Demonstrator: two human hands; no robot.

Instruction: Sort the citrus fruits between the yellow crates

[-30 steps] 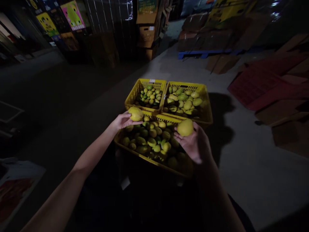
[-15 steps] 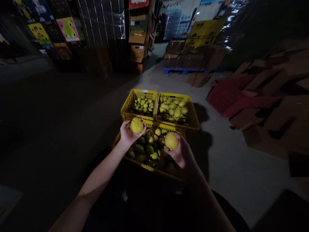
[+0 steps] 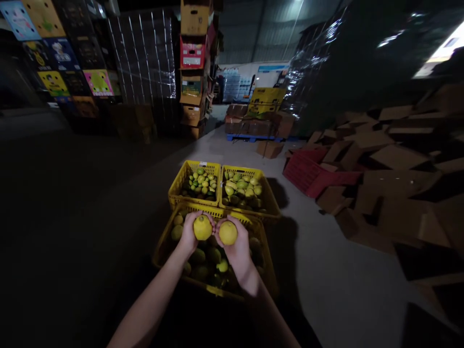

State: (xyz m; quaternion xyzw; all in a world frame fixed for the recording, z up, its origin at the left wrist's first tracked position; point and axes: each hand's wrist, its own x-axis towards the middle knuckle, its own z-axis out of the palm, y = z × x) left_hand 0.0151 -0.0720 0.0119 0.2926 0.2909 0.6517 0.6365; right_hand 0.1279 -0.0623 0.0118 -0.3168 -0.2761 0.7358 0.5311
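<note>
My left hand [image 3: 189, 235] is wrapped round a round yellow fruit [image 3: 202, 227]. Close beside it, my right hand [image 3: 239, 241] holds another yellow fruit [image 3: 228, 233]. The fingers of both hands nearly meet between the two fruits. Both hands are over the near yellow crate [image 3: 268, 261], which holds many green and yellow fruits, partly hidden by my hands and in shadow. Behind it stand a back left yellow crate [image 3: 175, 186] with small green and yellow fruits, and a back right yellow crate [image 3: 271, 203] with larger pale green ones.
At the right lie a red crate [image 3: 304, 174] and a heap of flattened cardboard [image 3: 395, 188]. Further back are a blue pallet [image 3: 250, 138] with boxes, a tall stack of cartons [image 3: 192, 87] and a wrapped dark stack [image 3: 145, 63]. Grey floor surrounds the crates.
My hands have come together, the right one moving left with its fruit. Both still hold their fruits. The camera view has tilted up, showing more of the background.
</note>
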